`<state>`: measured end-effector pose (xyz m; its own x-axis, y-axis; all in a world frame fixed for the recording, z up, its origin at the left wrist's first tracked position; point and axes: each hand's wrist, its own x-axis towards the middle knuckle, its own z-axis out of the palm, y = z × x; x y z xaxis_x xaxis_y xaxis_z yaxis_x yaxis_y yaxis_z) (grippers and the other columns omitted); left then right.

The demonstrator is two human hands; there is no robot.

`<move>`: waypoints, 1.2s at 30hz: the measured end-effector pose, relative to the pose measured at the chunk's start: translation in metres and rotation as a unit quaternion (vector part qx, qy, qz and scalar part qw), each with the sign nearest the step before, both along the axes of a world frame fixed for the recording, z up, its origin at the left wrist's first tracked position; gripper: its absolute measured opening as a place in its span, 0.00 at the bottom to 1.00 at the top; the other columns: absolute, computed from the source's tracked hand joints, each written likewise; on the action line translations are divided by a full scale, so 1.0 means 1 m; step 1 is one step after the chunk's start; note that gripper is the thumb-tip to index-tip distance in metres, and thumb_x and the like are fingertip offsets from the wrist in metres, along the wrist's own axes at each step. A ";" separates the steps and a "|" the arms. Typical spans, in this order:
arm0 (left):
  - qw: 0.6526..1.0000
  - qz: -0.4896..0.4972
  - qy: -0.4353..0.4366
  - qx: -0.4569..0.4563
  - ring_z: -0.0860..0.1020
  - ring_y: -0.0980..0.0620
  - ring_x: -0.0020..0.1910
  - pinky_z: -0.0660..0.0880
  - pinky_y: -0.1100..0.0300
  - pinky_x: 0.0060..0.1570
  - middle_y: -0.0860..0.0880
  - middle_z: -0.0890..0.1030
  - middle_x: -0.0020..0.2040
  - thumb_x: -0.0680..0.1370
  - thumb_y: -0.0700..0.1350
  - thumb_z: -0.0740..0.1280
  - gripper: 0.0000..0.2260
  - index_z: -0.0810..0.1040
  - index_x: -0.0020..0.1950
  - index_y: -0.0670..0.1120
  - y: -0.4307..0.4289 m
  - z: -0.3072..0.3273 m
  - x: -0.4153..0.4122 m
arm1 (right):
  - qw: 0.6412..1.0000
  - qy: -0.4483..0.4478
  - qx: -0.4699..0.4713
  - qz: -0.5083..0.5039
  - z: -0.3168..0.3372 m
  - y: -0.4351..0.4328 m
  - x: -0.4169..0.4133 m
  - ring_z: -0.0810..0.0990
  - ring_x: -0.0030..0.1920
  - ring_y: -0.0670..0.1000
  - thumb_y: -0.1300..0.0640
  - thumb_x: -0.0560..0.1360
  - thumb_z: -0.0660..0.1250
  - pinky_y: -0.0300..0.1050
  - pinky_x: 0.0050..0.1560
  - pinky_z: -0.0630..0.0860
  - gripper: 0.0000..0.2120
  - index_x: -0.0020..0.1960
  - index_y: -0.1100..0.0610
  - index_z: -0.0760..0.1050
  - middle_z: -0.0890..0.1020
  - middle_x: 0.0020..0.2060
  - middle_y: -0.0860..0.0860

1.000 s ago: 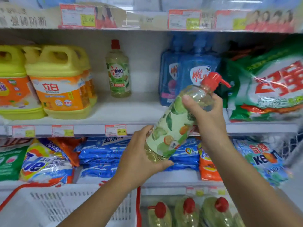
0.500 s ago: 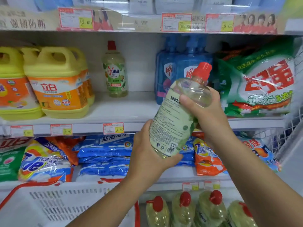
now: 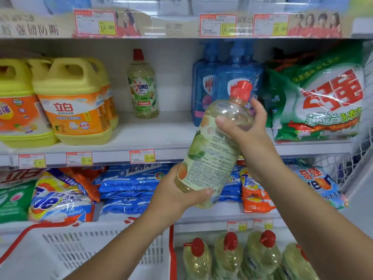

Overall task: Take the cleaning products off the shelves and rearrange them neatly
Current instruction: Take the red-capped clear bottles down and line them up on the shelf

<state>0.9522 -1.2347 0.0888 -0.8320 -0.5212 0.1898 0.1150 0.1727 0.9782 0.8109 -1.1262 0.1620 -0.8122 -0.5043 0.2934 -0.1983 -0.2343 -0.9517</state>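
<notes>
Though tilted, a glossy, round, clear-plastic bottle.

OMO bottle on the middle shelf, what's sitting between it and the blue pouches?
Nothing; the head view shows only bare shelf between the OMO bottle and the blue pouches.

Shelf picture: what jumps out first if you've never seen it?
The red-capped bottle in the middle, tilted, held by both hands: the left hand under its base, the right hand round its shoulder. Next come the big yellow jugs on the middle shelf at left and the green-and-white bag at right.
</notes>
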 end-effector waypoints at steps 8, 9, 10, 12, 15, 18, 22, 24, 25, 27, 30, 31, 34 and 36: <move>0.977 0.001 -0.074 -0.202 0.74 0.65 0.61 0.75 0.60 0.59 0.63 0.72 0.64 0.62 0.67 0.74 0.37 0.63 0.68 0.69 -0.009 0.011 0.006 | 0.996 -0.031 -0.072 -0.034 -0.005 -0.003 -0.002 0.84 0.51 0.45 0.43 0.56 0.79 0.46 0.48 0.81 0.40 0.66 0.45 0.68 0.81 0.56 0.46; 0.982 -0.054 -0.087 -0.160 0.74 0.67 0.61 0.75 0.62 0.59 0.64 0.73 0.65 0.63 0.64 0.75 0.38 0.63 0.70 0.68 -0.013 0.013 0.007 | 0.996 -0.046 -0.083 -0.004 -0.005 -0.001 -0.005 0.85 0.50 0.47 0.44 0.56 0.79 0.47 0.47 0.81 0.39 0.64 0.46 0.70 0.82 0.54 0.47; 0.984 -0.105 -0.095 -0.109 0.75 0.67 0.61 0.75 0.65 0.58 0.65 0.76 0.64 0.65 0.60 0.78 0.38 0.63 0.71 0.66 -0.016 0.015 0.007 | 0.994 -0.061 -0.088 0.025 -0.007 0.000 -0.008 0.85 0.49 0.49 0.45 0.55 0.79 0.49 0.47 0.81 0.40 0.64 0.49 0.71 0.83 0.53 0.49; 0.980 -0.177 -0.088 -0.008 0.79 0.67 0.56 0.75 0.69 0.51 0.67 0.81 0.56 0.67 0.47 0.80 0.35 0.66 0.67 0.62 -0.015 0.014 0.008 | 0.991 -0.081 -0.080 0.075 -0.010 -0.001 -0.009 0.84 0.52 0.54 0.43 0.51 0.83 0.54 0.50 0.81 0.50 0.69 0.54 0.70 0.83 0.54 0.54; 0.986 -0.159 -0.040 0.038 0.82 0.61 0.53 0.76 0.68 0.47 0.62 0.84 0.52 0.63 0.42 0.78 0.32 0.71 0.62 0.59 -0.010 0.009 0.005 | 0.986 -0.093 -0.068 0.120 -0.010 -0.002 -0.012 0.81 0.60 0.60 0.41 0.53 0.83 0.58 0.56 0.80 0.57 0.75 0.55 0.63 0.79 0.63 0.59; 0.999 -0.035 0.017 0.010 0.81 0.62 0.53 0.77 0.67 0.49 0.62 0.83 0.53 0.63 0.41 0.82 0.35 0.70 0.64 0.59 -0.005 0.005 -0.003 | 0.996 -0.021 0.028 0.079 0.000 -0.002 -0.011 0.82 0.59 0.54 0.39 0.57 0.81 0.55 0.54 0.80 0.56 0.77 0.41 0.54 0.78 0.65 0.50; 0.967 0.150 -0.013 -0.205 0.68 0.61 0.65 0.70 0.62 0.63 0.64 0.64 0.62 0.59 0.60 0.80 0.50 0.55 0.74 0.65 -0.001 -0.011 -0.009 | 0.999 0.004 0.040 0.017 -0.014 -0.019 0.008 0.84 0.53 0.46 0.45 0.57 0.84 0.53 0.52 0.82 0.55 0.75 0.42 0.54 0.81 0.58 0.45; 0.964 0.135 -0.037 -0.228 0.67 0.59 0.66 0.71 0.58 0.64 0.66 0.61 0.61 0.57 0.65 0.77 0.53 0.51 0.74 0.67 -0.006 -0.017 -0.008 | 0.999 0.020 0.025 -0.017 -0.023 -0.025 0.010 0.84 0.53 0.45 0.52 0.61 0.83 0.55 0.56 0.81 0.51 0.74 0.43 0.55 0.81 0.57 0.44; 0.969 0.111 -0.055 -0.215 0.68 0.59 0.67 0.72 0.55 0.65 0.65 0.62 0.64 0.57 0.65 0.78 0.54 0.49 0.74 0.67 -0.011 -0.016 -0.007 | 0.999 0.026 0.019 -0.021 -0.026 -0.025 0.008 0.84 0.53 0.45 0.54 0.61 0.83 0.56 0.56 0.81 0.50 0.74 0.43 0.56 0.81 0.58 0.44; 0.980 0.055 -0.088 -0.169 0.70 0.60 0.66 0.73 0.55 0.64 0.65 0.66 0.65 0.58 0.64 0.80 0.55 0.47 0.75 0.70 -0.023 -0.010 -0.006 | 0.999 0.028 0.017 -0.005 -0.028 -0.023 0.004 0.84 0.54 0.47 0.58 0.60 0.84 0.57 0.55 0.82 0.50 0.74 0.43 0.59 0.81 0.58 0.46; 0.990 -0.034 -0.110 -0.085 0.76 0.65 0.59 0.76 0.64 0.55 0.66 0.75 0.61 0.63 0.56 0.81 0.48 0.55 0.76 0.64 -0.039 -0.002 -0.006 | 0.999 0.020 0.016 0.020 -0.033 -0.024 0.005 0.85 0.52 0.47 0.63 0.62 0.82 0.54 0.51 0.83 0.47 0.73 0.45 0.62 0.82 0.57 0.47; 0.991 -0.064 -0.106 -0.056 0.78 0.64 0.57 0.77 0.66 0.52 0.63 0.79 0.59 0.66 0.51 0.81 0.43 0.61 0.74 0.61 -0.040 -0.002 -0.006 | 0.999 0.013 0.015 0.026 -0.035 -0.027 0.007 0.85 0.52 0.48 0.63 0.62 0.81 0.53 0.50 0.84 0.46 0.72 0.45 0.62 0.83 0.57 0.48; 0.994 -0.062 -0.085 -0.006 0.82 0.59 0.54 0.79 0.64 0.50 0.59 0.83 0.55 0.67 0.44 0.80 0.31 0.70 0.64 0.60 -0.039 -0.011 -0.005 | 0.999 -0.003 0.022 0.040 -0.038 -0.031 0.009 0.85 0.52 0.48 0.56 0.58 0.81 0.50 0.48 0.84 0.49 0.73 0.44 0.62 0.83 0.56 0.47; 0.997 -0.044 -0.055 0.011 0.83 0.58 0.53 0.80 0.63 0.48 0.58 0.84 0.54 0.67 0.42 0.80 0.30 0.72 0.63 0.59 -0.042 -0.014 -0.007 | 0.999 -0.011 0.030 0.041 -0.036 -0.033 0.010 0.85 0.51 0.46 0.49 0.54 0.80 0.45 0.46 0.83 0.51 0.73 0.44 0.61 0.83 0.56 0.47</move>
<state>0.9456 -1.2771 0.0751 -0.8899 -0.4483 0.0840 0.0208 0.1441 0.9893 0.8209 -1.1595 0.1255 -0.7734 -0.5856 0.2426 -0.1589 -0.1915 -0.9686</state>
